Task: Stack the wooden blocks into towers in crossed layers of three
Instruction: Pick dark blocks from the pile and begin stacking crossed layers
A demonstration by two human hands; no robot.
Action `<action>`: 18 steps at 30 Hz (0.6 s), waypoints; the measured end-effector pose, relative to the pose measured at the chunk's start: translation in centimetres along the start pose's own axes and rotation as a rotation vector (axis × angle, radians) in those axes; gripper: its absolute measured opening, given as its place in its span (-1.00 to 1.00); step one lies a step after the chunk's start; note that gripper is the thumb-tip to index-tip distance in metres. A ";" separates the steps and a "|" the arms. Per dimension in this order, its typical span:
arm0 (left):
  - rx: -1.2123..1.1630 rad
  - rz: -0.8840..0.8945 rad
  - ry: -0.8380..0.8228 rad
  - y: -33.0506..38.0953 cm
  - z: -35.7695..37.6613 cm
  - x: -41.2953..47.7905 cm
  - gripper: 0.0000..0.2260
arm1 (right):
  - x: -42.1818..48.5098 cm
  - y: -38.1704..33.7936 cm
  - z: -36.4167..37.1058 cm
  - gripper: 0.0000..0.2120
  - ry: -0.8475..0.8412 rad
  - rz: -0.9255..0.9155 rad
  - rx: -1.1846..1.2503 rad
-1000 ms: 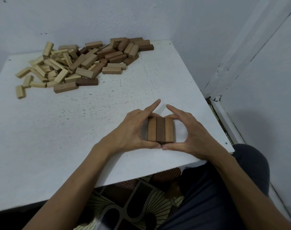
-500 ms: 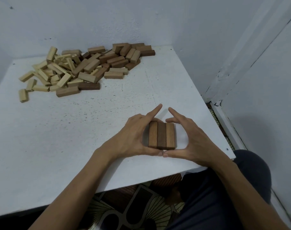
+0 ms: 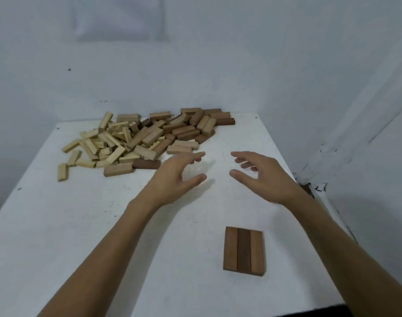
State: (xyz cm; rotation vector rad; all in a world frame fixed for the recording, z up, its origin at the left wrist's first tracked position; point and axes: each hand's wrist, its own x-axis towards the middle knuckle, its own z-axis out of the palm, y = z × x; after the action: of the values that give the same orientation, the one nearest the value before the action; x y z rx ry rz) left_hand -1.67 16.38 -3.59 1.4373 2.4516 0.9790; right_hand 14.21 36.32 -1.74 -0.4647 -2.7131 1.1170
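Three brown blocks lie side by side as one flat layer near the table's front right, the middle one darker. A loose pile of wooden blocks, pale and brown mixed, covers the far left and middle of the white table. My left hand hovers over the table just in front of the pile, fingers spread and empty. My right hand hovers beside it to the right, also spread and holding nothing. Both hands are well beyond the flat layer.
Pale walls close in behind the table and along its right side. The table's right edge drops off near the wall corner. A lone pale block lies apart at the pile's left.
Both hands let go of the three-block layer and moved forward toward the pile, now open in the air. The camera tilted upward, so the layer sits lower in view.
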 end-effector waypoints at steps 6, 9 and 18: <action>0.383 0.034 0.062 -5.4 -0.5 5.5 -0.58 | 11.4 0.9 1.4 -0.60 0.046 -0.162 -0.264; 0.477 0.036 0.031 -6.2 -1.0 6.4 -0.58 | 14.9 0.9 1.7 -0.52 0.035 -0.225 -0.373; 0.513 0.068 -0.001 -6.2 -1.2 6.4 -0.64 | 17.5 2.4 3.1 -0.59 -0.027 -0.290 -0.542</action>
State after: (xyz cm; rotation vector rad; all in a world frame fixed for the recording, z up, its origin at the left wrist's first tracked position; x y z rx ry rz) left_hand -10.11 19.03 -5.07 1.6595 2.7985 0.3605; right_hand -2.52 41.92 -4.95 -0.1086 -2.9609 0.3120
